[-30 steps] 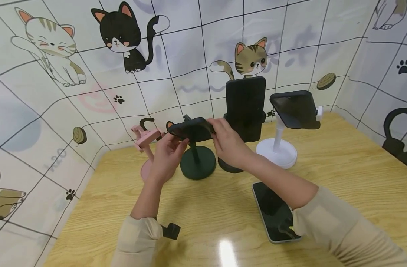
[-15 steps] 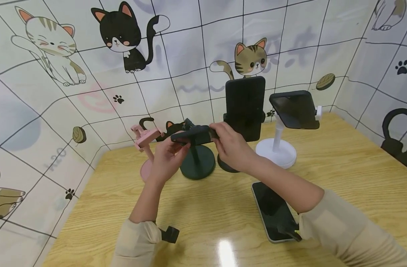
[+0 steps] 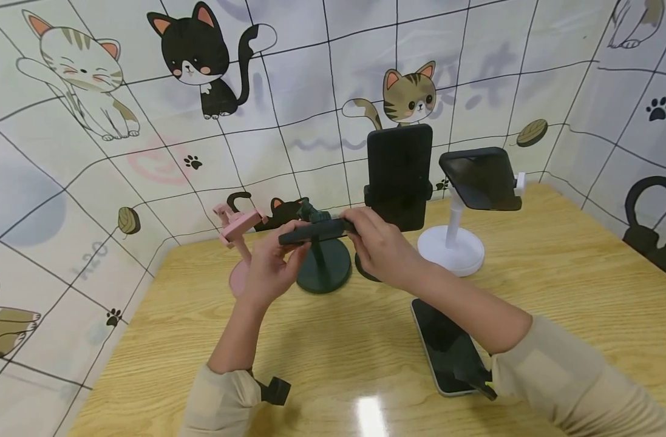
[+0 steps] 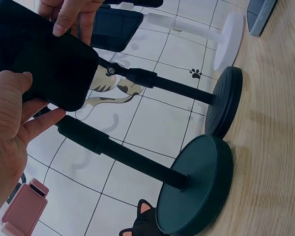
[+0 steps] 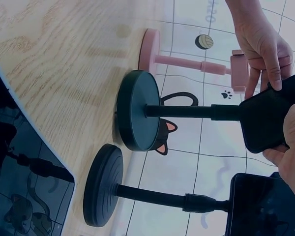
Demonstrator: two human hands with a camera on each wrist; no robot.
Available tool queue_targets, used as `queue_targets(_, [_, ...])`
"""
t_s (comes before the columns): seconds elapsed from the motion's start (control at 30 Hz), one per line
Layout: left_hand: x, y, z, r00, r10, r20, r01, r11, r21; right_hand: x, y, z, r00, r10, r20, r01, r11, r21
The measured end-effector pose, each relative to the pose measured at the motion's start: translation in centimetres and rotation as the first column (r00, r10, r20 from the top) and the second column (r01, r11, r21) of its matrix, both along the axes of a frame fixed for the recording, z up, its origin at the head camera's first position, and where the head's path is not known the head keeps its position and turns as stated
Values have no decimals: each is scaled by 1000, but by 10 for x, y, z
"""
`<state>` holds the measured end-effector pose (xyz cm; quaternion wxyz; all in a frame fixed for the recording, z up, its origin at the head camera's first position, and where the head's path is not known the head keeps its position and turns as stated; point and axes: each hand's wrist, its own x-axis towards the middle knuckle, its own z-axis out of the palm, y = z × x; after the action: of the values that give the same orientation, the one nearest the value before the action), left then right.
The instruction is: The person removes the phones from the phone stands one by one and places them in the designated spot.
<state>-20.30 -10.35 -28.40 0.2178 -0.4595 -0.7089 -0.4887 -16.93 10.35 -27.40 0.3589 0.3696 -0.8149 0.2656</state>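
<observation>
My left hand point(image 3: 274, 262) and right hand point(image 3: 380, 246) pinch a dark phone point(image 3: 311, 232) by its opposite ends, thumbs on the near side. Seen nearly edge-on in the head view, it overlaps the head of a dark green phone stand point(image 3: 333, 267). The stand's holder shows just behind the phone. In the left wrist view the phone's broad dark face point(image 4: 49, 64) shows, with the left thumb at its edge. The green stand's round base point(image 5: 137, 110) rests on the table below the hands. Whether the phone touches the holder I cannot tell.
Left of the green stand is a pink phone stand point(image 3: 240, 227). To the right, a black stand carries an upright phone point(image 3: 399, 176), and a white stand point(image 3: 453, 249) carries a sideways phone point(image 3: 482, 179). Another phone point(image 3: 447, 352) lies on the table beneath the right forearm. A cat-print wall covering point(image 3: 311, 73) stands behind.
Both hands have lowered the held phone slightly toward me and tipped it until it appears thin. More of the green stand's holder shows behind it. The other stands have stayed put.
</observation>
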Motion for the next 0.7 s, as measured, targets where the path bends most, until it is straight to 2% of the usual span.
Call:
queue_targets(0.17, [1, 2, -1, 998, 25, -58, -25, 1000, -14, -2, 3, -2, 999, 6, -40, -7, 1000, -8])
queue_targets(0.33, [2, 4, -2, 989, 49, -140, -50, 999, -4, 0, 5, -1, 998, -29, -49, 29, 1000, 8])
queue_targets(0.5, [8, 5, 1, 983, 34, -183, -29, 999, 26, 12, 6, 5, 998, -31, -61, 31, 1000, 2])
queue_targets(0.7, [24, 9, 12, 966, 21, -257, -9, 999, 48, 33, 9, 14, 992, -28, -119, 26, 1000, -13])
